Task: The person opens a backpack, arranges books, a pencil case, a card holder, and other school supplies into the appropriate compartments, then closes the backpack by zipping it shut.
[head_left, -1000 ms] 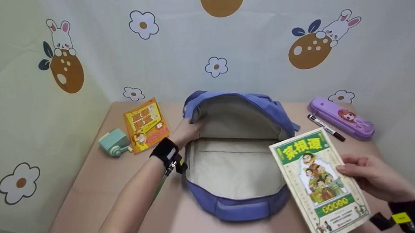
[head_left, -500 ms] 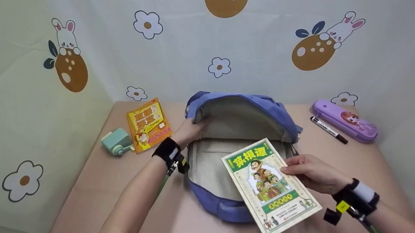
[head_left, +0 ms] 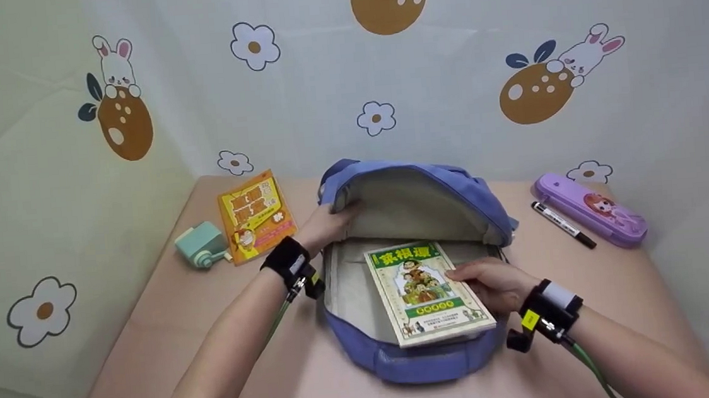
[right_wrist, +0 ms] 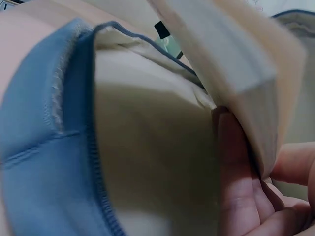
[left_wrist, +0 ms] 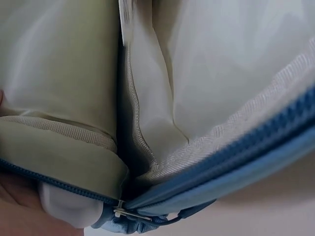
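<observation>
A blue backpack (head_left: 418, 363) lies unzipped, its pale lining showing. My left hand (head_left: 326, 228) grips the raised flap (head_left: 418, 203) at its left edge, fingertips inside the opening. In the left wrist view, part of that hand (left_wrist: 19, 209) shows at the lower left beside the zipper (left_wrist: 246, 157). A cream and green book (head_left: 429, 297) with cartoon figures on its cover is over the backpack's opening. My right hand (head_left: 493, 283) pinches its right edge, thumb on the cover. In the right wrist view the book (right_wrist: 231, 64) is tilted, with fingers (right_wrist: 236, 182) underneath.
To the left on the table (head_left: 171, 365) are an orange book (head_left: 257, 213) and a teal device with a crank-like part (head_left: 200, 244). A purple pencil case (head_left: 589, 209) and a marker (head_left: 562, 224) lie at the right. Patterned cloth (head_left: 308, 89) hangs behind.
My right hand has carried the book leftward from beside the backpack to over its opening, and the book now looks farther off and flatter. My left hand stays on the flap.
</observation>
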`<act>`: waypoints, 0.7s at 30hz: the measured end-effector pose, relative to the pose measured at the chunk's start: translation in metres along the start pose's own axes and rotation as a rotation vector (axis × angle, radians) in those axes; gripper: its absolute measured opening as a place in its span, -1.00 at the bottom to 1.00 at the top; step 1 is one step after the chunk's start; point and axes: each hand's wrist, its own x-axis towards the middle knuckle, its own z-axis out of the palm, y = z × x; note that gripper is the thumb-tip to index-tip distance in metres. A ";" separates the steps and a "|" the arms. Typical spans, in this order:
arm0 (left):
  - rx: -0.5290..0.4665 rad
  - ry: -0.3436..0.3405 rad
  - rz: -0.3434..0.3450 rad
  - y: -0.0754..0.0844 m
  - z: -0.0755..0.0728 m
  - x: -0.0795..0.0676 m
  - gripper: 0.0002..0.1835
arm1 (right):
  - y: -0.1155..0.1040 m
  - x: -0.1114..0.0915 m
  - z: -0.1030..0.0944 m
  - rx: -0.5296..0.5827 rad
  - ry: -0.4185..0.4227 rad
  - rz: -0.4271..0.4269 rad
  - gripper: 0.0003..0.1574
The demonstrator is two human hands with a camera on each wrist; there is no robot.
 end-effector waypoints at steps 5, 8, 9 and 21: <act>0.021 0.000 -0.015 0.001 -0.001 -0.001 -0.34 | -0.003 0.018 0.008 0.069 0.104 -0.035 -0.63; 0.019 -0.002 -0.012 0.001 -0.001 -0.001 -0.33 | -0.005 0.028 0.012 0.075 0.139 -0.059 -0.69; 0.019 0.000 -0.015 0.001 -0.001 -0.001 -0.33 | -0.006 0.031 0.012 0.071 0.142 -0.069 -0.67; 0.006 -0.012 -0.012 0.004 0.000 -0.002 -0.36 | -0.010 0.065 0.015 0.037 0.326 -0.247 -0.50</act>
